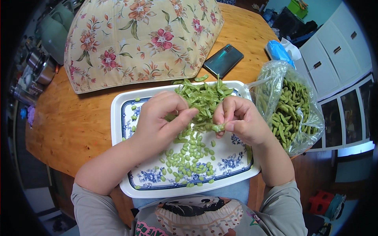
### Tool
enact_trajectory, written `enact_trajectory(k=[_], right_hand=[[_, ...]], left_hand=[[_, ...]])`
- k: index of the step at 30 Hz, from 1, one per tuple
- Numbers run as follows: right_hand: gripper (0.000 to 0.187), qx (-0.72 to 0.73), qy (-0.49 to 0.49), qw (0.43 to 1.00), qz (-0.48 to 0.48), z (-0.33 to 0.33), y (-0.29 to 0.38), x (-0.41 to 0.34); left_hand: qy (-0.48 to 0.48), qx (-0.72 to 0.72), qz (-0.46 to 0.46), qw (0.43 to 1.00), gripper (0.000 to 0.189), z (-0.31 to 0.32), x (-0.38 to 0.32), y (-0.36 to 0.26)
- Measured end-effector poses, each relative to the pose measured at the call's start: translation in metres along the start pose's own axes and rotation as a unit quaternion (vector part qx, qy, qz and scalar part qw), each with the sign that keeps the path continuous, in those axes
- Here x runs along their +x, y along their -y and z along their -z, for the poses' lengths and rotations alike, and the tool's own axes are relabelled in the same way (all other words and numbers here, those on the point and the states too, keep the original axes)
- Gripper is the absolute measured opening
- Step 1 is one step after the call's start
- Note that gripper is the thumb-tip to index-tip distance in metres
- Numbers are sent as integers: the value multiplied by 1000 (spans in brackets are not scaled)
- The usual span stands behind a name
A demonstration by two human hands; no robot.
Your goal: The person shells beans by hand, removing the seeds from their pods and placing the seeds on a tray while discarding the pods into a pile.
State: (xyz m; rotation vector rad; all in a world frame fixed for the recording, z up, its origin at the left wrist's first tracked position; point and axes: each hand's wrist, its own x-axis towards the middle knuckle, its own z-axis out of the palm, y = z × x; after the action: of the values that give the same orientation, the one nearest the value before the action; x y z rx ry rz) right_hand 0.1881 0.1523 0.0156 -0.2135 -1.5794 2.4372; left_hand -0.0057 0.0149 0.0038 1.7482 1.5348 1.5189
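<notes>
Between the thumb and fingertips of my right hand (243, 119) is a green soybean pod (218, 127), held above the tray. My left hand (165, 115) hovers over the tray's left half with curled fingers, its thumb pointing towards the right hand. Whether anything sits inside the left fingers is hidden. Below both hands lies a white tray (116, 124) with a blue floral pattern. A heap of split pods (203, 96) fills its far side. Many loose shelled beans (189, 159) are scattered over its middle and near side.
Right of the tray, a clear plastic bag (291, 115) holds whole pods. A dark smartphone (224, 60) lies beyond the tray on the wooden table (59, 126). At the back stands a floral fabric cover (141, 41). A blue tissue pack (279, 53) is at the far right.
</notes>
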Motion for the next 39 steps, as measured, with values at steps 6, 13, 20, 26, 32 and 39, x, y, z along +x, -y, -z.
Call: enact_trajectory(k=[6, 13, 20, 26, 32, 39], right_hand=[[14, 12, -3, 1000, 8, -2, -2, 2], [14, 28, -4, 1000, 7, -2, -2, 3], [13, 0, 2, 1000, 23, -2, -4, 3], [14, -28, -11, 998, 58, -4, -10, 5], [23, -140, -72, 984, 80, -14, -3, 4], [24, -131, -99, 984, 62, -11, -2, 2]], left_hand=[[-47, 178, 15, 983, 21, 5, 4, -3], [-60, 185, 43, 980, 10, 2, 5, -4], [-19, -17, 6, 1000, 20, -7, 2, -23], [1, 32, -83, 996, 23, -5, -2, -11], [-22, 79, -106, 991, 21, -2, -3, -10], [-16, 86, -114, 990, 19, -3, -2, -10]])
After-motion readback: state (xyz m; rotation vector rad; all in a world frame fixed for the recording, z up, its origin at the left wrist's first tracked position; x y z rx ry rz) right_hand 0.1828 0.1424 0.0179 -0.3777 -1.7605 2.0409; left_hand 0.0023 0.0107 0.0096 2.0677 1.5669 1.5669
